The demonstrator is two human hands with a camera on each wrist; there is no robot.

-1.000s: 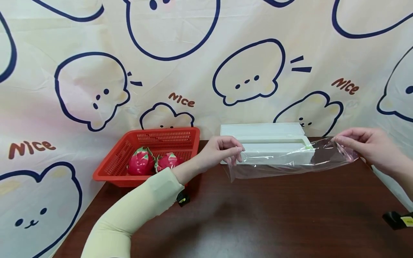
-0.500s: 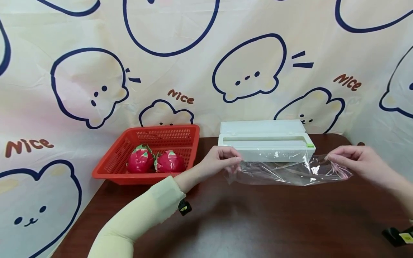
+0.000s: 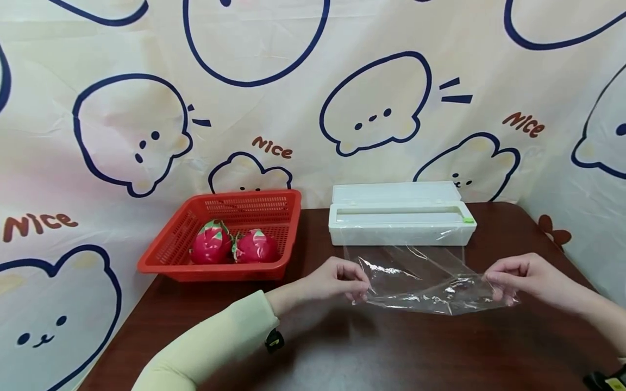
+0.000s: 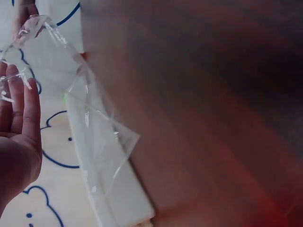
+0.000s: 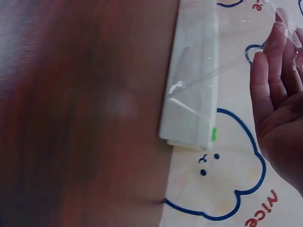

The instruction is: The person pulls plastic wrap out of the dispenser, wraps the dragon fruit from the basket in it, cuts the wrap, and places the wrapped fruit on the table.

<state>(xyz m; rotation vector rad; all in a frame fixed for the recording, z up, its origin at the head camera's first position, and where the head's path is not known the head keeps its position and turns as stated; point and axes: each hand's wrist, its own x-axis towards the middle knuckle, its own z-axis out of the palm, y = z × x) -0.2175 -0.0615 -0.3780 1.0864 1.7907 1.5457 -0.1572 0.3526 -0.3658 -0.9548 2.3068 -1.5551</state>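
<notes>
A sheet of clear plastic wrap (image 3: 430, 290) stretches between both hands above the table. My left hand (image 3: 337, 279) pinches its left corner, and my right hand (image 3: 533, 279) pinches the right one. Behind them the wrap runs back to a white wrap dispenser box (image 3: 401, 234), whose lid stands raised at the back and which has a small green piece at its right front corner. In the left wrist view the wrap (image 4: 94, 113) hangs in folds across the box (image 4: 123, 194). The right wrist view has the hand (image 5: 284, 109) beside the box (image 5: 191, 71), the film at its fingertips.
To the left on the dark brown table (image 3: 391, 358) stands a red plastic basket (image 3: 171, 266) with two dragon fruits (image 3: 212, 244) in it. A cloth with cartoon drawings (image 3: 274, 119) hangs behind the table, and another light surface borders the right side.
Both hands have come down and toward the front, drawing the wrap away from the box. The film now spans from the box to the hands. Basket and fruits stay in place.
</notes>
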